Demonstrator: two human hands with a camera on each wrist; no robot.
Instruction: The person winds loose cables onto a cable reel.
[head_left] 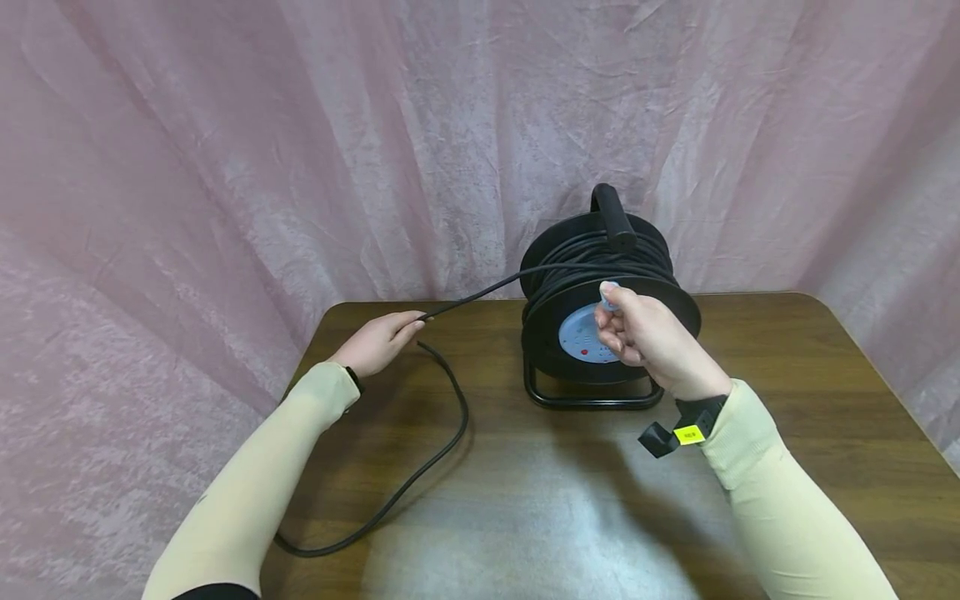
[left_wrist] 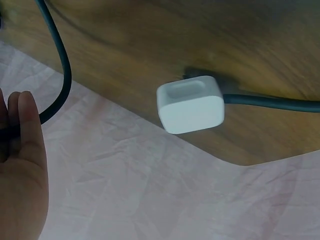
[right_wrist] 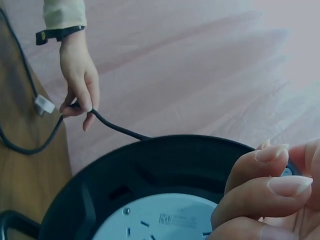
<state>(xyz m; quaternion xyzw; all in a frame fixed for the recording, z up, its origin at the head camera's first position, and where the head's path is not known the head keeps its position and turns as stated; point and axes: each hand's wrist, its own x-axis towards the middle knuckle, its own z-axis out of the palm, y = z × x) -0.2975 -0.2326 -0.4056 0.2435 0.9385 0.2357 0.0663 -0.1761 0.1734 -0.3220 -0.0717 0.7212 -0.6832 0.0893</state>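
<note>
A black cable reel stands upright on its tube frame, with black cable wound between its flanges and a light blue socket panel in its near face. My right hand pinches a small light blue knob at the reel's front; the curled fingers hide most of it. To the left, my left hand holds the black cable between thumb and fingers, and that stretch runs up to the reel. Beyond the hand, the loose cable curves over the table. A white plug ends it in the left wrist view.
The brown wooden table has rounded far corners. Pink curtain fabric hangs behind it and along its sides. The reel's black carrying handle rises above the drum. A loop of slack cable lies on the left of the table.
</note>
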